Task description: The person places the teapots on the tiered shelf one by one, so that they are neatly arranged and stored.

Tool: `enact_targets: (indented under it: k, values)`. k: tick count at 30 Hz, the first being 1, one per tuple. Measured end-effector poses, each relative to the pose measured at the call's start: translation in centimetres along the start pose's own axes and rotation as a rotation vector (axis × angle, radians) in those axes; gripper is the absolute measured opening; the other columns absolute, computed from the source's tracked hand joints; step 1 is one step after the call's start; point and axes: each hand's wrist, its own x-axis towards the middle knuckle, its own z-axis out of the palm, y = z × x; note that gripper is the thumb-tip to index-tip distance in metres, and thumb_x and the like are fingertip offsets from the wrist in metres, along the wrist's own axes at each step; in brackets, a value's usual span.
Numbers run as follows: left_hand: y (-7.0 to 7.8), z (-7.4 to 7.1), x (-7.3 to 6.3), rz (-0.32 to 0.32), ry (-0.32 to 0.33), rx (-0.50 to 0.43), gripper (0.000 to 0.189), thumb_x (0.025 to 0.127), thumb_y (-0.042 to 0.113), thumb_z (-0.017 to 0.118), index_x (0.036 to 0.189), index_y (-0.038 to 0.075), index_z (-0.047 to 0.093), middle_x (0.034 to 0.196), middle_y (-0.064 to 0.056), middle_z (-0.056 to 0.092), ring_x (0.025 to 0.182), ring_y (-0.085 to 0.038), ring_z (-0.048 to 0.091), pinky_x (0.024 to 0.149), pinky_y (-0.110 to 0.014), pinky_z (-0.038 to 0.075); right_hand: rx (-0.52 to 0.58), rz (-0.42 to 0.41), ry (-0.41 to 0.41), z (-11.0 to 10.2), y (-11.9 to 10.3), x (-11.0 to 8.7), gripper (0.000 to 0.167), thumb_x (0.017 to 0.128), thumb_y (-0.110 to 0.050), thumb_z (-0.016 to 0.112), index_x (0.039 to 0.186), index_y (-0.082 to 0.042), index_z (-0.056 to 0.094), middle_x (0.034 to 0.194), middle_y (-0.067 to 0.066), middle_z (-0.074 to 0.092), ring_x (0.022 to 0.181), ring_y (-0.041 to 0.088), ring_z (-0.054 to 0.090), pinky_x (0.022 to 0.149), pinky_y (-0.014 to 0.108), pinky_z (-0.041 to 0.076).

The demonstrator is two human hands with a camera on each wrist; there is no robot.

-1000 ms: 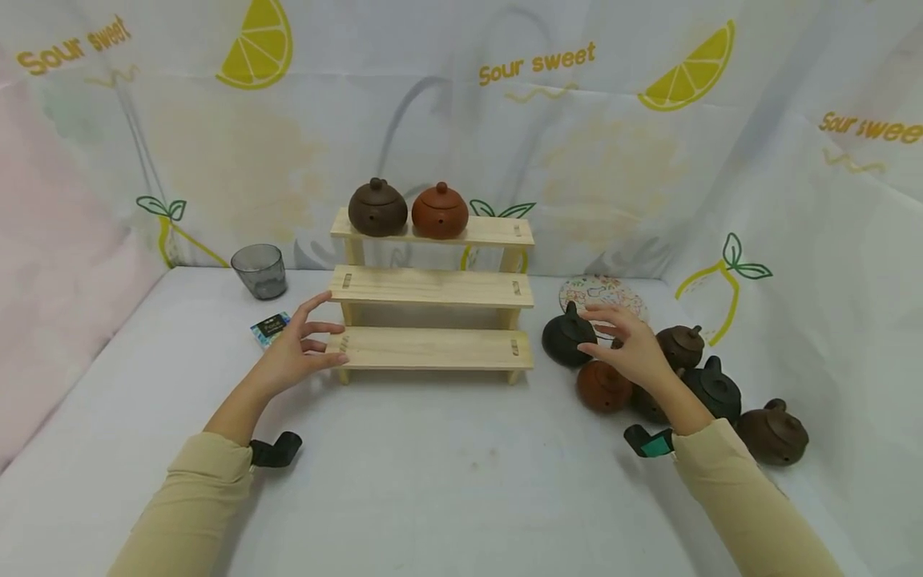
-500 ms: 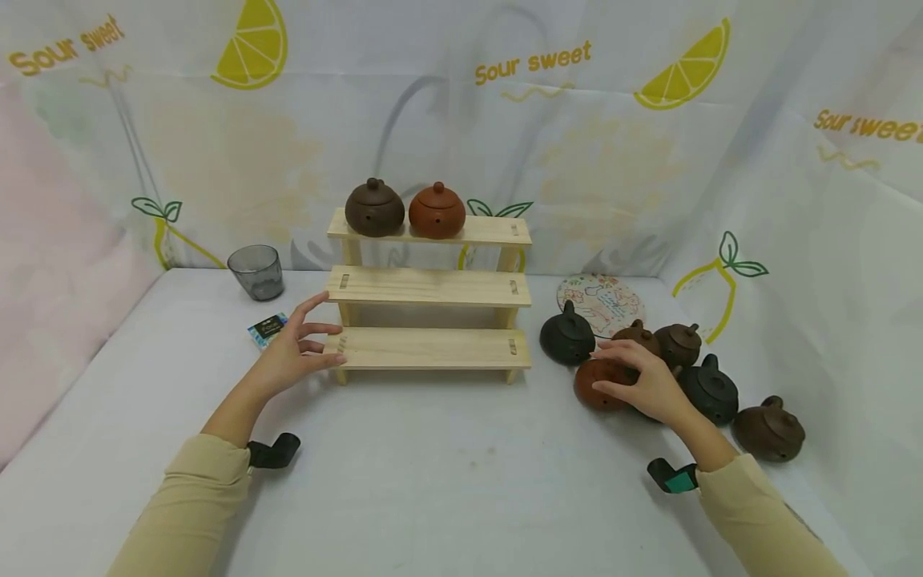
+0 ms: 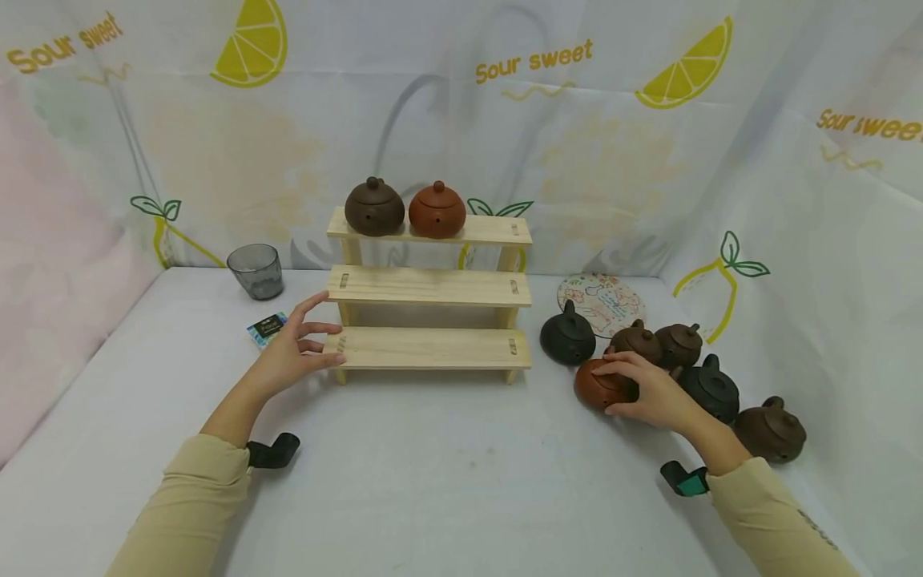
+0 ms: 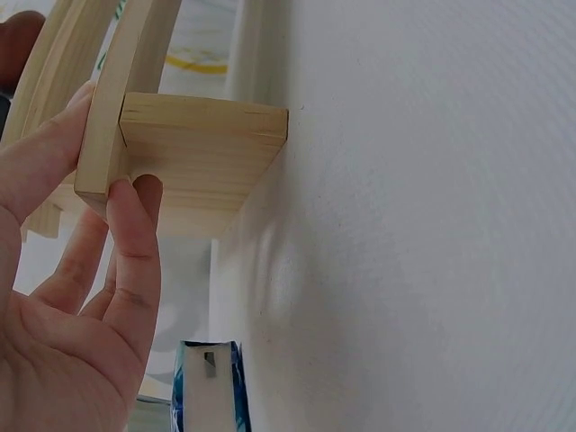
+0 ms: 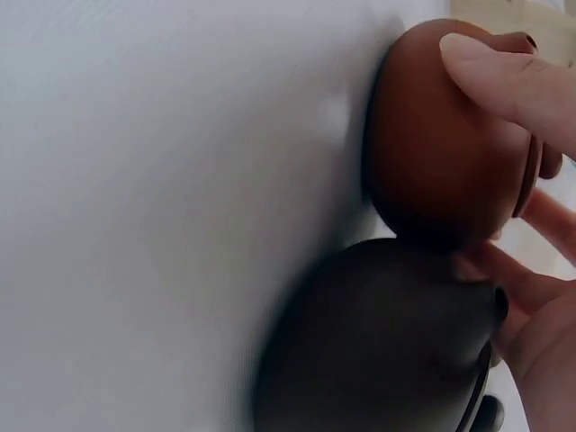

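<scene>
My left hand (image 3: 288,357) grips the left end of a three-tier wooden display stand (image 3: 425,349). In the left wrist view its thumb and fingers lie on opposite faces of a board (image 4: 103,153). At the right, my right hand (image 3: 652,393) holds a reddish-brown clay teapot (image 3: 597,388) that sits on the table. The right wrist view shows the thumb on that teapot's side, with fingers reaching round the far side. A dark teapot (image 5: 369,333) sits right beside it. On the top tier stand a dark brown teapot (image 3: 374,210) and a red-brown one (image 3: 437,211).
Around the right hand cluster a black teapot (image 3: 567,336), two brown teapots behind, another black teapot (image 3: 710,389) and a brown one (image 3: 770,431). A patterned round mat (image 3: 606,300) lies behind them. At the left are a grey glass (image 3: 257,272) and a small packet (image 3: 267,328).
My right hand has moved from beside the black teapot, down and to the right, onto the reddish-brown teapot. The left hand has stayed on the stand.
</scene>
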Motion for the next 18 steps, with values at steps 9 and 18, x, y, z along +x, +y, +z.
enact_targets:
  k: [9, 18]
  values:
    - [0.1, -0.1, -0.2, 0.0, 0.003, 0.003, 0.099, 0.079, 0.003, 0.074, 0.15, 0.024, 0.008, 0.127, -0.027, 0.049, 0.09, -0.034, 0.057, 0.07, -0.026, 0.048, 0.002, -0.044, -0.002, 0.9, -0.1, 0.8, 0.053, 0.066, -0.015, 0.086, 0.114, -0.013, 0.064, 0.123, 0.016, 0.049, 0.108, 0.039, 0.049, 0.078, 0.052, 0.046]
    - [0.0, 0.0, -0.1, 0.002, 0.003, -0.008, 0.099, 0.079, 0.002, 0.074, 0.15, 0.025, 0.009, 0.126, -0.027, 0.05, 0.087, -0.031, 0.057, 0.07, -0.025, 0.048, 0.049, -0.078, -0.015, 1.1, -1.4, 1.0, 0.052, 0.064, -0.016, 0.086, 0.112, -0.018, 0.066, 0.117, 0.007, 0.051, 0.105, 0.03, 0.047, 0.075, 0.045, 0.048]
